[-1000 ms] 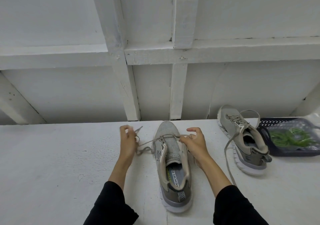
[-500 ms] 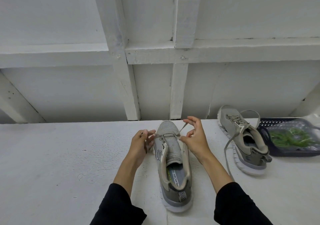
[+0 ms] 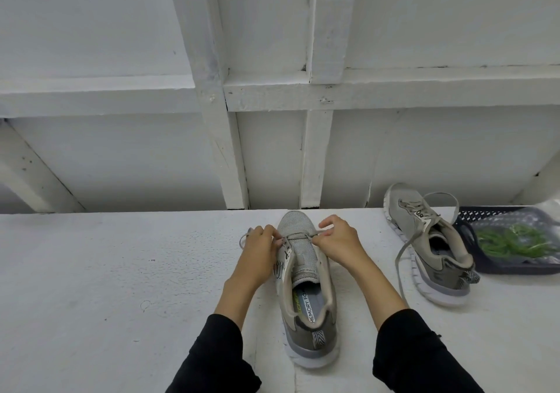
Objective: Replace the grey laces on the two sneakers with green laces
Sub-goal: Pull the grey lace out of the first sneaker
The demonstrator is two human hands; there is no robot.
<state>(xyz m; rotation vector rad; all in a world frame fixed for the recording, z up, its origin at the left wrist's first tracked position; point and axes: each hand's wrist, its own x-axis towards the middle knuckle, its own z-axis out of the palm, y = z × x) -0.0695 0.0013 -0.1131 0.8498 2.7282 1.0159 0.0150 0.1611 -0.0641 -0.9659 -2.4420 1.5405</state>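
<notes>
A: Where does the near grey sneaker [image 3: 306,286] lie relative to the edges?

B: At lower centre of the frame, toe toward the far edge of the white table [image 3: 121,271], heel toward the viewer. The toe stops just short of that edge, behind which a white wooden wall frame [image 3: 224,98] rises. The widest bare stretch of table lies to the left of the sneaker.

A: How are the hands set?

B: The left hand [image 3: 260,250] pinches the grey lace [image 3: 298,236] at the left side of the lowest eyelet row, a loose loop of it showing beyond the knuckles. The right hand [image 3: 339,245] pinches the same lace at the right side, thumb and forefinger closed on it, the other fingers curled. Between the hands the lace runs straight across the tongue. Black sleeves [image 3: 218,356] cover both forearms.

A: Materials and shapes?

B: The upper is knitted mesh, the sole white and smooth, with a chevron-patterned pull tab at the heel. The tabletop is matt and grainy.

A: What else stands around?

B: A second grey sneaker [image 3: 430,241] at centre right, angled, well apart from the first, with its own grey lace [image 3: 403,259] trailing loose over the table toward the viewer. Just beside it at the right edge, a dark perforated plastic basket [image 3: 466,214] holds green laces [image 3: 515,241] in clear wrapping.
</notes>
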